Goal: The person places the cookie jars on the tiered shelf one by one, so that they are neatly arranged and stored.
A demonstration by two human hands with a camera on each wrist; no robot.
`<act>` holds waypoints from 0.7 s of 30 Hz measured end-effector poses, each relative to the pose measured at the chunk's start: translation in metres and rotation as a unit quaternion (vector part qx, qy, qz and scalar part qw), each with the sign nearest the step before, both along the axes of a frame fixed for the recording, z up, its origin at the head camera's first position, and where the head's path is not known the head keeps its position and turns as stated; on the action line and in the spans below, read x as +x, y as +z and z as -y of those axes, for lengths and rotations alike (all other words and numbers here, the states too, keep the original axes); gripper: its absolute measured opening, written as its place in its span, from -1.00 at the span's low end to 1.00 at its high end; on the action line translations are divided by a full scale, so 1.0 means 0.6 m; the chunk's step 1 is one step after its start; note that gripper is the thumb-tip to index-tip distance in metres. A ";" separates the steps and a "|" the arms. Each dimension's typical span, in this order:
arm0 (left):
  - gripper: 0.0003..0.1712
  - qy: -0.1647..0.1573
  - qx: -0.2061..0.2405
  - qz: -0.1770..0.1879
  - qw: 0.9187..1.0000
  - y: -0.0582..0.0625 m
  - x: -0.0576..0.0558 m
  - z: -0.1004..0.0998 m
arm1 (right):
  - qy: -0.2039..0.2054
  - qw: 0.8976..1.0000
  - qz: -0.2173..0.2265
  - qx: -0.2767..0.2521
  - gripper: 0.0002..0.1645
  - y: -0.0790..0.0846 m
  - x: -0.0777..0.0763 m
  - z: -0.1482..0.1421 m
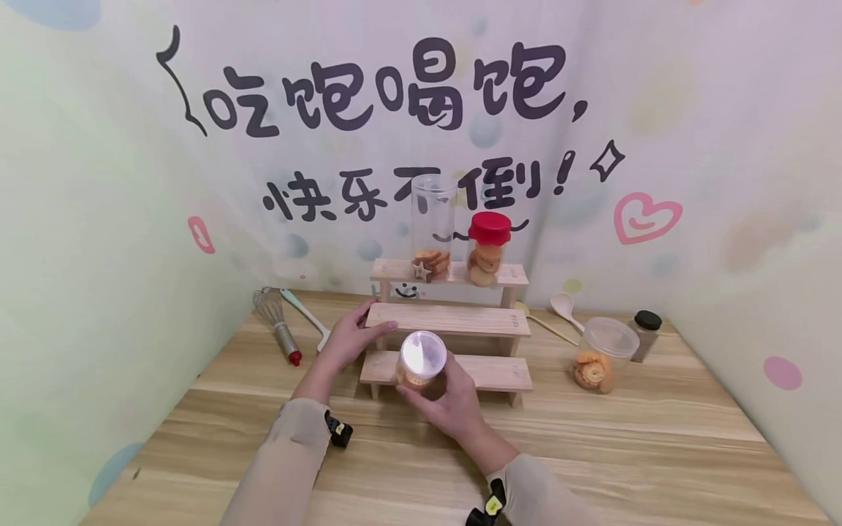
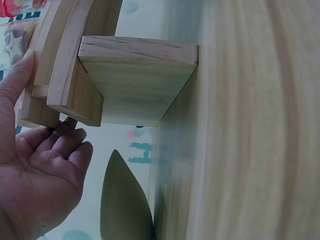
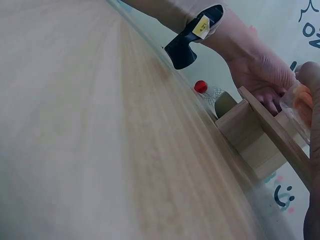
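Observation:
A three-tier wooden display stand [image 1: 447, 319] stands on the table. My left hand [image 1: 349, 340] grips the left end of its middle tier, thumb on top and the other fingers [image 2: 70, 145] at the board's end and underside. In my right hand [image 1: 454, 402] is a small clear jar [image 1: 422, 356] with a pale lid and cookies in it, held in front of the bottom tier and tipped so the lid faces me. Whether it touches that tier I cannot tell. On the top tier are a tall clear jar [image 1: 432, 226] of cookies and a red-capped cookie jar [image 1: 489, 252].
To the left lie a whisk [image 1: 279, 329] and a spatula [image 1: 305, 313] with a light-blue handle. At right stand a wide clear tub [image 1: 608, 347] of cookies and a black-lidded jar [image 1: 646, 336]. Behind them lie a pale spoon [image 1: 564, 307] and a yellowish utensil [image 1: 552, 327].

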State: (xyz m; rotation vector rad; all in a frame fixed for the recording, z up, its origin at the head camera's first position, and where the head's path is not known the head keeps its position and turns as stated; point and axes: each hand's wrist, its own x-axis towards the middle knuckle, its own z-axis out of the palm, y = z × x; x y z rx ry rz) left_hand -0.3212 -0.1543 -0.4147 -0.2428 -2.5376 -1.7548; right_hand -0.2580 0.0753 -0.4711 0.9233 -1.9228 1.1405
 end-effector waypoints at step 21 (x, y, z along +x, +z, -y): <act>0.17 0.007 -0.009 0.004 1.000 -0.003 -0.001 0.001 | -0.015 1.000 0.001 0.001 0.02 0.080 -0.042 -0.015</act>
